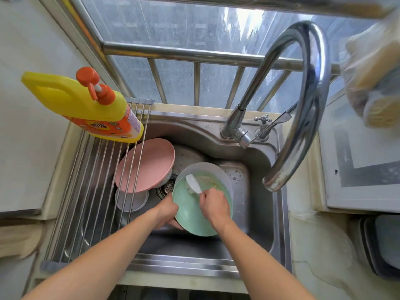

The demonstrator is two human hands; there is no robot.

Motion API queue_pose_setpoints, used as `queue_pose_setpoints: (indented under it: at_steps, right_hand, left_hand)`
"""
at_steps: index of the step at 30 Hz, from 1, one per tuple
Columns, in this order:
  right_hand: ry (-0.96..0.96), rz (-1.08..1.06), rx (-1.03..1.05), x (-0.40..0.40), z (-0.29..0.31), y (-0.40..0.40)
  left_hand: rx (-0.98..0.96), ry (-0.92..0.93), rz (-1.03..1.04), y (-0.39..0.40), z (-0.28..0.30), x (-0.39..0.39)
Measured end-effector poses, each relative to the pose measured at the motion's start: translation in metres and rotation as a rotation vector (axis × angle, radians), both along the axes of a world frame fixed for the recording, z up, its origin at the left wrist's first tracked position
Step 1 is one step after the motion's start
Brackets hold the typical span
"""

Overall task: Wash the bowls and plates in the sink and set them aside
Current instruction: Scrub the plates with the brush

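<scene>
green plate (194, 215) is held tilted over the middle of the steel sink (263, 213). its near left edge is gripped by the left hand (167, 211), with the fingers curled under the rim. a white dish brush (193, 183) is pinched in the curled fingers of the right hand (214, 205), and its head is pressed on the plate's inner face. pale smears can be seen on the plate near the brush. a light grey plate (218, 172) is seen just behind the green one, touching it or very close; which one cannot be told.

the drain strainer (167, 187) is seen just left of the green plate, at the bottom of the sink. a pink plate (144, 165) is leaned at the left side of the sink, partly under the roll-up drying rack (97, 187). a clear round lid or bowl (129, 201) is seen below the pink plate; it cannot be told which. a yellow dish soap bottle (86, 107) with an orange pump is laid on its side at the far end of the rack. the curved steel tap (303, 105) is arched over the right side of the sink, and no water is seen coming out. a window with steel bars (194, 55) is seen behind the sink.
</scene>
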State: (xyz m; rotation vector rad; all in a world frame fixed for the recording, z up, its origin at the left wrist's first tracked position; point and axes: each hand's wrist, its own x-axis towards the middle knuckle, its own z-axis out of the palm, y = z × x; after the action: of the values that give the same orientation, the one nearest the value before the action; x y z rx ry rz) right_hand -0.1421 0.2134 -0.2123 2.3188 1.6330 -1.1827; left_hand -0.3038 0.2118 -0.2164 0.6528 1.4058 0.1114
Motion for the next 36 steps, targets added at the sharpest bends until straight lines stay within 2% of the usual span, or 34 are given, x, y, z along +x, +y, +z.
queue_pose_setpoints:
  at_steps: [4, 8, 10, 13, 17, 18, 21, 23, 27, 29, 31, 33, 36]
  right_hand:
    - [0.15, 0.199, -0.07, 0.0, -0.003, -0.005]
    - [0.084, 0.371, -0.036, 0.022, 0.0, -0.005]
    - [-0.051, 0.297, 0.035, 0.024, 0.002, -0.004]
    - [-0.199, 0.113, 0.002, 0.022, -0.002, -0.002]
    - [0.019, 0.19, 0.007, 0.012, -0.002, -0.008]
    - [0.018, 0.167, 0.006, 0.014, -0.004, -0.01]
    - [-0.14, -0.048, -0.045, 0.031, -0.018, -0.014]
    - [-0.176, 0.028, -0.012, 0.037, -0.02, -0.018]
    - [-0.009, 0.42, 0.019, 0.029, 0.0, -0.022]
    - [-0.117, 0.369, 0.047, 0.031, -0.005, -0.025]
    - [-0.242, 0.154, 0.029, 0.033, -0.007, -0.023]
    - [-0.212, 0.031, -0.007, 0.033, -0.008, -0.021]
    - [-0.09, 0.193, -0.008, 0.022, -0.003, -0.024]
  left_hand:
    - [0.03, 0.003, 0.1, -0.002, -0.007, 0.002]
    - [0.061, -0.01, 0.099, -0.002, -0.008, 0.0]
    - [0.053, 0.004, 0.1, -0.003, -0.01, 0.002]
    - [0.039, 0.02, 0.11, -0.005, -0.014, 0.004]
    - [0.051, 0.014, 0.116, -0.008, -0.012, 0.002]
    - [0.051, 0.015, 0.122, -0.008, -0.012, 0.001]
    - [0.053, 0.036, 0.143, -0.009, -0.013, -0.003]
    - [0.059, 0.066, 0.153, -0.009, -0.017, -0.006]
    - [0.082, 0.106, 0.183, -0.004, -0.016, -0.004]
    - [0.078, 0.127, 0.184, -0.004, -0.015, -0.003]
    - [0.078, 0.123, 0.185, -0.003, -0.016, -0.003]
    - [0.077, 0.142, 0.177, -0.002, -0.016, -0.003]
    - [0.043, 0.19, 0.143, -0.005, -0.028, -0.005]
